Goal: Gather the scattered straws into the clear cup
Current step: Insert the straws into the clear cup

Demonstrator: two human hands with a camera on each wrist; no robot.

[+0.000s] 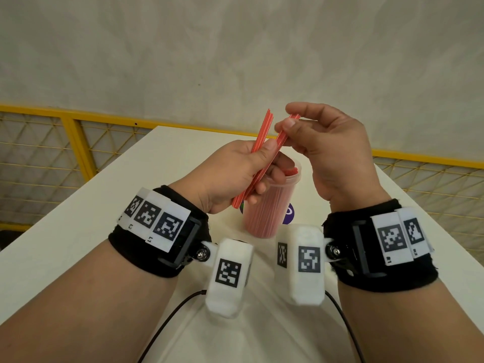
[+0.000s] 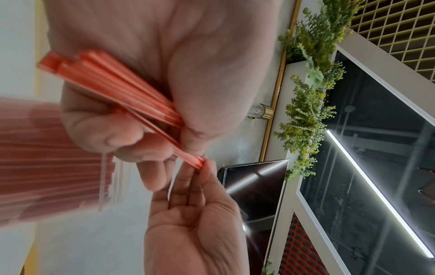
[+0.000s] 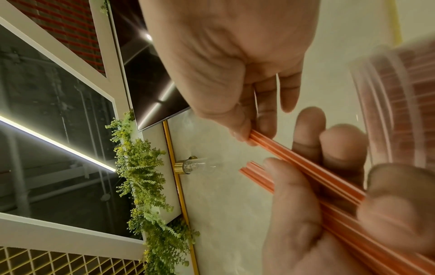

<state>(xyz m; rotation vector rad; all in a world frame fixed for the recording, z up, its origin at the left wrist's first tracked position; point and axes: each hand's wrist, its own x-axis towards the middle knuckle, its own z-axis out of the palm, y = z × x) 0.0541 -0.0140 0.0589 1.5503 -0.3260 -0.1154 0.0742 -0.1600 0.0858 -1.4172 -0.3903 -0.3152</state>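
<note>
My left hand (image 1: 235, 169) grips a bundle of red straws (image 1: 262, 134) that points up and away, held above the clear cup (image 1: 269, 203). The cup stands on the white table (image 1: 131, 205) and is packed with several red straws. My right hand (image 1: 322, 142) pinches the top end of a few straws (image 1: 284, 132) from that bundle between thumb and forefinger. In the left wrist view the straw bundle (image 2: 122, 87) fans across my left palm, and the right hand's fingertips (image 2: 207, 167) touch its end. The right wrist view shows the pinched straws (image 3: 306, 167) and the blurred cup (image 3: 400, 111).
A purple disc (image 1: 289, 214) lies on the table beside the cup. A yellow mesh fence (image 1: 65, 153) runs behind the table, before a pale wall. Black cables (image 1: 162, 328) trail from the wrist cameras across the near table.
</note>
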